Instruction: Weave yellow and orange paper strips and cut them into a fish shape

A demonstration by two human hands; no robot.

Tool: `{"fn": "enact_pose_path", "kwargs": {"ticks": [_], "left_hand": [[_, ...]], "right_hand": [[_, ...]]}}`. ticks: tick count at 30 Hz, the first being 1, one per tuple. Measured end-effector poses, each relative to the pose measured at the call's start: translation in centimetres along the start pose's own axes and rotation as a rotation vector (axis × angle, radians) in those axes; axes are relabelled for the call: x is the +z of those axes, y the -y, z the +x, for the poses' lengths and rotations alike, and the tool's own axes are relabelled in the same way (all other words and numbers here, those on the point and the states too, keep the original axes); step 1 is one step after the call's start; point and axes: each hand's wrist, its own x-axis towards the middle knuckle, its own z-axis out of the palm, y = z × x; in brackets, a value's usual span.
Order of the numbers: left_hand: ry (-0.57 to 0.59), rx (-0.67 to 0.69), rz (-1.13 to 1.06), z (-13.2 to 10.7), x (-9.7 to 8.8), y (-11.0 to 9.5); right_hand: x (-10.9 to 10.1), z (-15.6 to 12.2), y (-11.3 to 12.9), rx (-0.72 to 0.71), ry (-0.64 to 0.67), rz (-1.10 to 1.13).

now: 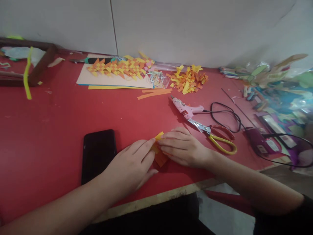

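Both hands meet over a small folded piece of yellow and orange paper [159, 153] lying on the red table [61, 117] near its front edge. My left hand [133, 166] presses on the paper's left side, fingers held together. My right hand [182, 147] covers its right side with fingers curled down onto it. Most of the paper is hidden under the fingers.
A black phone [98, 153] lies left of my hands. Scissors with red and yellow handles [215, 135] and a pink glue gun [186, 108] with a black cord sit to the right. Woven paper strips [119, 67] on a sheet and a pile of paper scraps [187, 80] lie at the back.
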Motion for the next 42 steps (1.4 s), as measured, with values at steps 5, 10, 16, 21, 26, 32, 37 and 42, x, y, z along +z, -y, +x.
{"fn": "enact_pose_path", "kwargs": {"ticks": [5,10,16,21,26,32,37,42], "left_hand": [[0.003,0.004,-0.014,0.1,0.1,0.0],[0.009,-0.008,-0.018,0.1,0.1,0.0],[0.005,0.001,-0.012,0.1,0.0,0.0],[0.021,-0.003,-0.012,0.0,0.1,0.0],[0.025,0.002,0.006,0.0,0.2,0.0],[0.069,-0.027,0.037,-0.1,0.2,0.0],[0.086,-0.048,0.058,0.0,0.3,0.1],[0.052,-0.045,0.084,-0.1,0.6,0.2]], "right_hand": [[-0.1,-0.3,0.1,-0.052,-0.022,-0.043],[-0.3,-0.2,0.2,-0.067,-0.014,-0.068],[-0.5,-0.1,0.5,-0.070,-0.024,-0.079],[-0.5,-0.2,0.6,-0.076,-0.038,-0.071],[-0.5,-0.2,0.7,-0.076,-0.012,-0.068],[-0.2,-0.7,0.4,-0.058,-0.001,-0.044],[0.3,-0.8,0.8,-0.025,0.020,0.063],[-1.5,-0.8,-0.3,0.140,-0.036,0.120]]}}
